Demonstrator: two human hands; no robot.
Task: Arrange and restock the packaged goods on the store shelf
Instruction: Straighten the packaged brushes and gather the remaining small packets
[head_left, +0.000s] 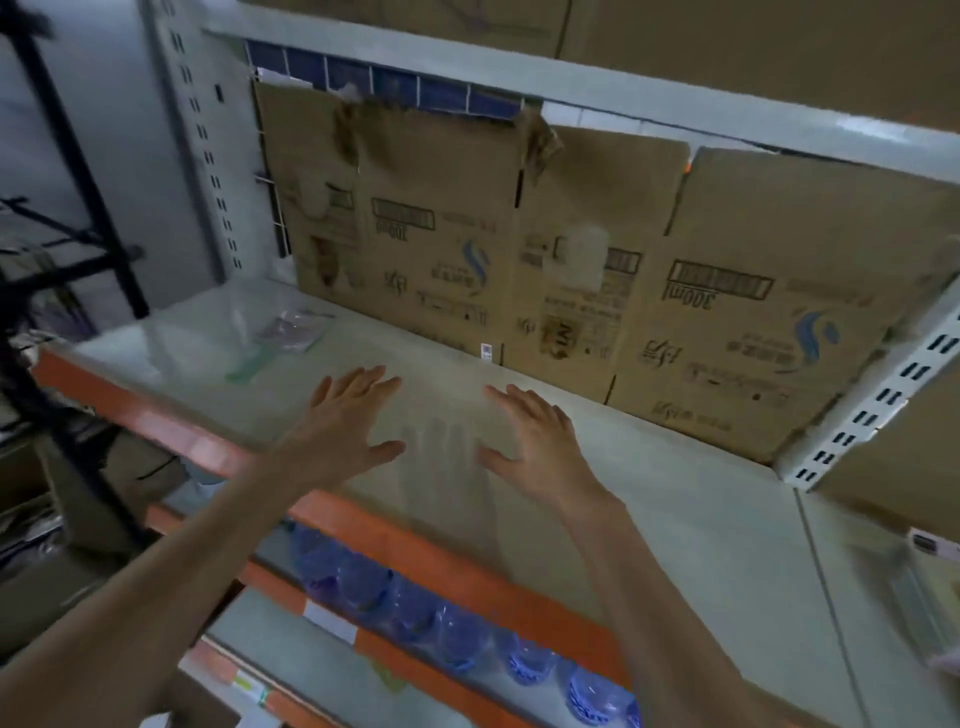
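Gripping nothing here: just straight, spread fingers (358, 382) on the left hand (345, 421), same deal on the right hand (530, 441), palms down, side by side with a small gap. Can't tell whether touching or just hovering over the shelf board (675, 493). Looks like smoothing or checking the bare middle stretch before loading it, hence flat palms instead of a grasp. Some faint ghosty smear in the gap between the thumbs, too blurry to call.

Moving outward: only one clear packet (296, 330) lying flat at the far left of this board, well apart from both hands. Along the far side, flattened cardboard (753, 322) standing upright with the print upside down, probably to stop stock sliding out the back. Below the orange front lip (415, 540), a row of blue water bottles (415, 608) packed tight along the lower shelf, so already faced up down there. Guessing barely started on restocking this level.
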